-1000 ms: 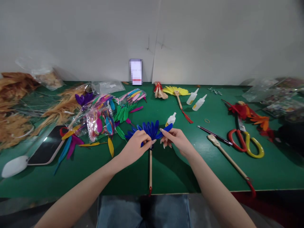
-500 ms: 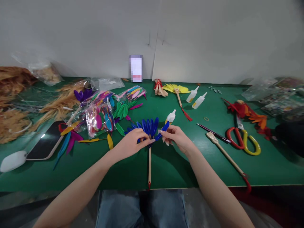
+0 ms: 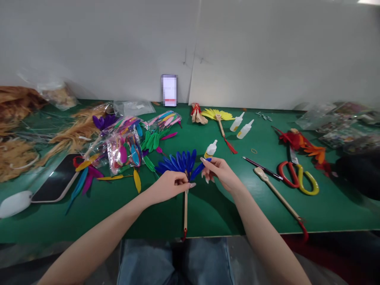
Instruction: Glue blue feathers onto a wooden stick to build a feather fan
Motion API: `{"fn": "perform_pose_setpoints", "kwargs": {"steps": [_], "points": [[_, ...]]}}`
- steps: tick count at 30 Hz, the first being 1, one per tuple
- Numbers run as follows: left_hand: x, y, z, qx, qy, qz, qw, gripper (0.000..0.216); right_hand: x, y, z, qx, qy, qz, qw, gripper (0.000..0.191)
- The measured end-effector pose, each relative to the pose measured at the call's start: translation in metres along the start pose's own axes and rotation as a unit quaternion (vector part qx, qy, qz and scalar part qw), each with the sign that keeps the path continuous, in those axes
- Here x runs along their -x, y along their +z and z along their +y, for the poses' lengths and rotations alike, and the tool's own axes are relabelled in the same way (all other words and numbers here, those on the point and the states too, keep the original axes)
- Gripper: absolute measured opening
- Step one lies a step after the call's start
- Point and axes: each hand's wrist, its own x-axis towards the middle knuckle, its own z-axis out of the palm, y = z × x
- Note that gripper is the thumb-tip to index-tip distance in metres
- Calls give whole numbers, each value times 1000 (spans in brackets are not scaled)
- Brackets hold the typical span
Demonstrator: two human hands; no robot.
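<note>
blue feather fan (image 3: 183, 161), left hand (image 3: 172, 186) gripping its wooden handle (image 3: 185, 211) (near the top), right hand (image 3: 220, 171) pinching one feather (image 3: 197, 171)

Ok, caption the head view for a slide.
Left hand and right hand at a blue feather fan, green tabletop beneath.

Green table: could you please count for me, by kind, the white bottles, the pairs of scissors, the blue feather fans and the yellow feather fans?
White bottles: 3
Pair of scissors: 1
Blue feather fan: 1
Yellow feather fan: 1
Total: 6
</note>
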Motion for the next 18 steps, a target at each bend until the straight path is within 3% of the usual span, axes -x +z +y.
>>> {"fn": "perform_pose_setpoints", "kwargs": {"steps": [5, 9, 11, 14, 18], "points": [[7, 2, 3, -120, 82, 12, 989, 44, -3, -6, 1, 37, -18, 23, 999, 41], [32, 20, -2, -257, 210, 37, 943, 38, -3, -18, -4, 34, -22, 53, 998, 37], [47, 35, -9, -306, 268, 11, 913, 48, -2, -22, -6, 30, -35, 63, 997, 35], [66, 53, -22, -340, 278, -29, 898, 75, -2, -24, -7, 39, -46, 67, 996, 36], [79, 64, -32, -368, 242, -50, 896, 84, -3, -21, -4, 74, -31, 61, 995, 36]]}}
